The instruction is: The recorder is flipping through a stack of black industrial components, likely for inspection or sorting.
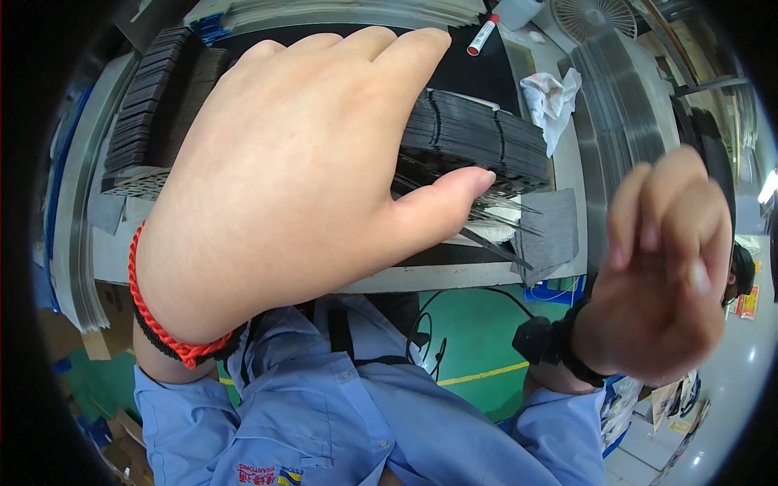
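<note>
My left hand (300, 162) is raised close to the view, its back toward me and its thumb stretched away from the fingers. It looks open, though the fingertips bend out of sight, and nothing shows between thumb and forefinger. A red braided bracelet (180, 344) circles its wrist. Behind it, a long stack of thin black pieces (478, 134) lies on the table, partly covered by the hand. At the right my right hand (668, 259) is also lifted, its fingers curled inward with no object visible in them. A black watch (545, 340) is on that wrist.
More dark stacked pieces (146, 101) stand at the left. A red and white marker (484, 35), a crumpled white cloth (553, 101) and a grey cloth (551, 231) lie on the table. A fan (596, 18) stands at the back; clear sheets (624, 105) are stacked at right.
</note>
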Demonstrator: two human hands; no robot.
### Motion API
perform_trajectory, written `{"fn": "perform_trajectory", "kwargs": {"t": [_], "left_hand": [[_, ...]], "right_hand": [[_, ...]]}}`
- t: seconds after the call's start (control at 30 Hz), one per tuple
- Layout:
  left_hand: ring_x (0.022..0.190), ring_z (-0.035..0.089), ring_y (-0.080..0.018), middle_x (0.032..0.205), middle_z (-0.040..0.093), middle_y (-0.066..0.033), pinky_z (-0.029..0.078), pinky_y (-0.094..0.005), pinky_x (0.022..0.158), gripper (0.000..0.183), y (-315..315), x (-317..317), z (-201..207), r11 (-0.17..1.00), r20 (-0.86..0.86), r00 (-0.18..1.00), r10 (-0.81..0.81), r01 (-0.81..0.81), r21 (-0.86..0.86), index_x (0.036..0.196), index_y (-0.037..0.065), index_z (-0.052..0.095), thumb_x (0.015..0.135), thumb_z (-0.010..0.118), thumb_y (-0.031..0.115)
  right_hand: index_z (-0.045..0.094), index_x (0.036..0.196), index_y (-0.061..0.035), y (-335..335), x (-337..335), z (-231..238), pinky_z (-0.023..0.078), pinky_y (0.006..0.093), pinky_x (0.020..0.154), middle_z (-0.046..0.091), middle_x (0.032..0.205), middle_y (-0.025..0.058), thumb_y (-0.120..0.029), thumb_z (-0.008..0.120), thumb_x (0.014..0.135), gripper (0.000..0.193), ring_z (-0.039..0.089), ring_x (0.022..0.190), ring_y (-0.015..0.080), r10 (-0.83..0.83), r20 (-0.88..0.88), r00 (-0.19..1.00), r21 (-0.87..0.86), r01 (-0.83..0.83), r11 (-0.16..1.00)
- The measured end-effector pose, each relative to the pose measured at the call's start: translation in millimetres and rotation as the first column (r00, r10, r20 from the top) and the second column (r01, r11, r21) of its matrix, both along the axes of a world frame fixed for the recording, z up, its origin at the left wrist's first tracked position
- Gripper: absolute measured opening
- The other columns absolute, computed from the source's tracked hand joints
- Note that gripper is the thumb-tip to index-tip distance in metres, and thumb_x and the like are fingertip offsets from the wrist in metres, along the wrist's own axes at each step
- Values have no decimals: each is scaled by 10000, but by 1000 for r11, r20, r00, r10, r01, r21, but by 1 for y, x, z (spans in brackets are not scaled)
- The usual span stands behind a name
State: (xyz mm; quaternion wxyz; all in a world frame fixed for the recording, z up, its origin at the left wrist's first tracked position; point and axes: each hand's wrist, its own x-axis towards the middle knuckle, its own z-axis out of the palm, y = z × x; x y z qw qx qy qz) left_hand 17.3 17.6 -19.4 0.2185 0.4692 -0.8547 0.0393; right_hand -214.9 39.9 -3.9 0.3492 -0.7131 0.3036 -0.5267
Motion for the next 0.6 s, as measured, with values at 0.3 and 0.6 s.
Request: {"fn": "perform_trajectory", "kwargs": {"t": [0.3, 0.6], "left_hand": [[1030, 629, -346, 1140, 668, -181, 449, -415, 893, 671, 1, 0, -1, 999, 38, 999, 31, -32, 23, 1402, 12, 554, 855, 714, 368], [1043, 628, -356, 1165, 666, -189, 457, -425, 919, 605, 4, 0, 1, 999, 43, 998, 46, -45, -10, 1385, 11, 570, 907, 680, 364]], "right_hand": [[695, 920, -41, 28, -15, -24, 485, 329, 519, 610, 801, 59, -215, 732, 907, 179, 616, 626, 217, 487, -452, 747, -1, -546, 837], [731, 966, -29, 20, -34, -29, 503, 330, 568, 692, 826, 85, -87, 811, 817, 178, 673, 698, 227, 483, -277, 830, 80, -482, 873]]}}
